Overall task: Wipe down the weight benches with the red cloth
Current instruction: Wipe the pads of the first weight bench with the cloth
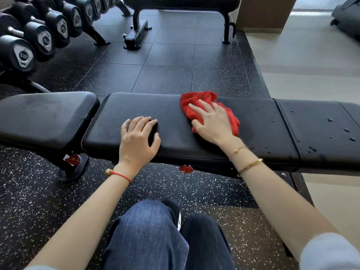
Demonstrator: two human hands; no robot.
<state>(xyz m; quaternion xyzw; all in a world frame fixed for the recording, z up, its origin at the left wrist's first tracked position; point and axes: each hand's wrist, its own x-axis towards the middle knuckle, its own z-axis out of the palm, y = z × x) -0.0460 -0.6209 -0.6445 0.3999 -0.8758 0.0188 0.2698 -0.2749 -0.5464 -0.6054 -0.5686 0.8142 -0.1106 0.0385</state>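
Knees [155, 230] in jeans sit nearest, before a black bench [148, 106]. Left hand [138, 139] rests on its pad, fingers loosely curled; right hand [211, 121] presses spread fingers on the red cloth [196, 98]. Dumbbells [39, 36] and another bench [181, 2] stand beyond.

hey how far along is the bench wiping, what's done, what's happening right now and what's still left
Done: hard to say; no droplets show on the middle pad. In hand: the right hand presses the red cloth flat on that pad, while the left hand rests on its front edge. Left: droplets sit on the right-hand pad, and the second bench behind likely awaits wiping.
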